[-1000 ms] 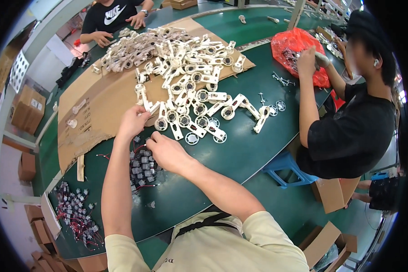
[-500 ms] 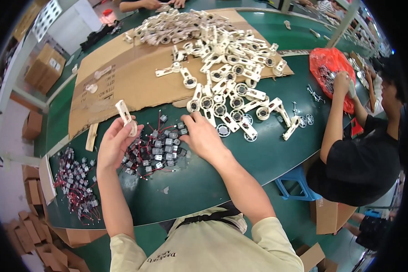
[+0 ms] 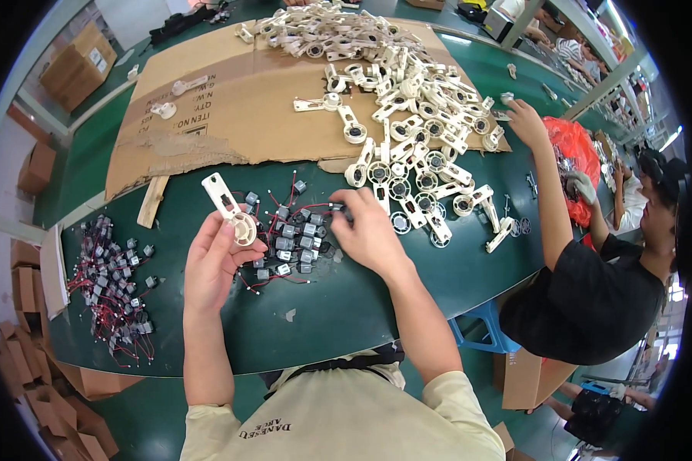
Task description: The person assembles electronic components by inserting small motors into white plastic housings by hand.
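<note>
My left hand (image 3: 214,257) grips a cream plastic housing (image 3: 221,195), a flat arm with a spoked ring at its lower end, tilted above the table. The ring lies by my thumb and fingers. My right hand (image 3: 370,237) is at the right edge of a pile of small grey motors (image 3: 287,230) with red wires. Its thumb and bent fingers close on a small dark motor (image 3: 336,207), mostly hidden by the fingertips; a red wire runs up to it. Several similar cream housings (image 3: 398,188) lie beyond my right hand, some with dark round centres.
A second motor pile (image 3: 108,280) lies at the left. Flattened cardboard (image 3: 261,131) covers the table's far part, under a big heap of housings (image 3: 346,34). A wooden strip (image 3: 153,201) sits at its near edge. At the right, a co-worker (image 3: 592,300) sits by a red bag (image 3: 580,142).
My view has shifted slightly. The housing in my left hand has turned so its ring shows. My right fingers have drawn a motor to the pile's edge. The co-worker's hand has reached toward the housings.
</note>
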`<state>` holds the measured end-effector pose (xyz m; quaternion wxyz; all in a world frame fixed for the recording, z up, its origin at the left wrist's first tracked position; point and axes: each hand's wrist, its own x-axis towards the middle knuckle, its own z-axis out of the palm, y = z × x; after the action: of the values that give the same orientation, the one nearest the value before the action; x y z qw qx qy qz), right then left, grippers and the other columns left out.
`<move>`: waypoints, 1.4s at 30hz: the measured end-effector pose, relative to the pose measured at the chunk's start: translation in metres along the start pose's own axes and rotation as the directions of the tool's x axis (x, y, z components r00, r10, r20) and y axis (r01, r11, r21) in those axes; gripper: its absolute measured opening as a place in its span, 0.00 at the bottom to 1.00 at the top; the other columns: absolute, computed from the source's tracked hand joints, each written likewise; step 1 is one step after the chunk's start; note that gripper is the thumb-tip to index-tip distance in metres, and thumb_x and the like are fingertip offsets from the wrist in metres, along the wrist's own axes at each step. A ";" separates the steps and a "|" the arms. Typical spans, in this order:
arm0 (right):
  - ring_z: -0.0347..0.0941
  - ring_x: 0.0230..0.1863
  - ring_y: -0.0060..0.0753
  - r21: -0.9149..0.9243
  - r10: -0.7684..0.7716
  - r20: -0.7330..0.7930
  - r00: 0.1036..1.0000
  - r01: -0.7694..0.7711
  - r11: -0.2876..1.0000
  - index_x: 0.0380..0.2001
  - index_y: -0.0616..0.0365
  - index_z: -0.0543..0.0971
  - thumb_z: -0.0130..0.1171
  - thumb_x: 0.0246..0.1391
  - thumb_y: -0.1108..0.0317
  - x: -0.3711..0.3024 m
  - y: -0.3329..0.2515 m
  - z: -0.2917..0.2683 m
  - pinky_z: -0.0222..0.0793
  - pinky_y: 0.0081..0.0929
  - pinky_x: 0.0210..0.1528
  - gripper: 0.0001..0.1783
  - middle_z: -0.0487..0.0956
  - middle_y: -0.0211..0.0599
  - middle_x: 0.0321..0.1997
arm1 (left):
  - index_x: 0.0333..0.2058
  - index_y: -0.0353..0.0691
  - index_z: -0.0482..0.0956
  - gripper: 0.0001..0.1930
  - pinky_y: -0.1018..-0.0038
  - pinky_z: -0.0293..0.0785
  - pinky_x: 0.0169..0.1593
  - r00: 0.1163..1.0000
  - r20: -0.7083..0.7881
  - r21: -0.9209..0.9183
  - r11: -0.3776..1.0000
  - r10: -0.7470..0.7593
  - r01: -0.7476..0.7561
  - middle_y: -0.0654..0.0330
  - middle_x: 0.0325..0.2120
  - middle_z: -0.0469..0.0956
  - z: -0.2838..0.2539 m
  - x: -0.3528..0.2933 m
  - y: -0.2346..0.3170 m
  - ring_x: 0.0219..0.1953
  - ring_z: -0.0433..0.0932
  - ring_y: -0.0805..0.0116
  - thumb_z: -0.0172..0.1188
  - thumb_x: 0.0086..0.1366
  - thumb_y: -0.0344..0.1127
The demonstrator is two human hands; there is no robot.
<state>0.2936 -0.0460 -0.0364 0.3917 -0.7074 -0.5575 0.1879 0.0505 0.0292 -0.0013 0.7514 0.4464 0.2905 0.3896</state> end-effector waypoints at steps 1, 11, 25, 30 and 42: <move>0.76 0.35 0.48 0.035 0.044 -0.017 0.999 -0.043 0.998 0.42 0.61 0.78 0.58 0.57 0.70 0.000 -0.004 -0.005 0.73 0.38 0.40 0.11 0.74 0.48 0.38 | 0.57 0.31 0.67 0.19 0.71 0.83 0.42 1.000 0.000 0.027 1.000 -0.005 0.005 0.54 0.44 0.78 0.000 -0.002 -0.001 0.37 0.83 0.64 0.49 0.75 0.38; 0.74 0.30 0.16 0.724 0.009 0.225 0.974 -0.173 0.667 0.45 0.65 0.76 0.58 0.60 0.77 -0.019 -0.035 -0.015 0.70 0.16 0.32 0.10 0.80 0.33 0.38 | 0.60 0.35 0.63 0.20 0.59 0.80 0.54 0.998 0.038 -0.210 0.976 -0.050 0.057 0.45 0.52 0.75 -0.001 0.000 -0.015 0.52 0.79 0.48 0.51 0.73 0.36; 0.75 0.26 0.13 0.653 -0.002 0.231 0.973 -0.153 0.742 0.40 0.63 0.79 0.68 0.55 0.73 -0.029 -0.046 0.005 0.70 0.16 0.28 0.11 0.81 0.28 0.26 | 0.60 0.34 0.65 0.21 0.60 0.78 0.55 0.984 0.179 -0.049 0.999 0.020 -0.011 0.50 0.53 0.74 0.000 -0.001 -0.020 0.52 0.79 0.54 0.55 0.72 0.34; 0.72 0.23 0.11 0.662 0.029 0.266 0.963 -0.205 0.721 0.41 0.63 0.79 0.68 0.54 0.73 -0.028 -0.046 0.005 0.67 0.15 0.26 0.12 0.78 0.26 0.24 | 0.59 0.32 0.65 0.22 0.66 0.76 0.57 0.984 0.176 0.062 0.997 0.028 -0.040 0.51 0.52 0.74 0.008 -0.001 -0.025 0.52 0.78 0.62 0.58 0.69 0.28; 0.79 0.40 0.22 0.714 -0.067 0.151 0.986 -0.062 0.697 0.46 0.65 0.73 0.60 0.56 0.83 -0.030 -0.044 0.016 0.78 0.21 0.41 0.15 0.77 0.34 0.40 | 0.52 0.31 0.69 0.20 0.70 0.79 0.53 0.986 0.161 0.109 0.994 -0.047 0.029 0.53 0.47 0.78 0.014 -0.004 -0.034 0.49 0.79 0.66 0.63 0.62 0.20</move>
<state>0.2451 -0.0658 -0.0178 0.5886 -0.4803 -0.4720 0.4473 0.0707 0.0091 -0.0257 0.7552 0.5104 0.2567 0.3213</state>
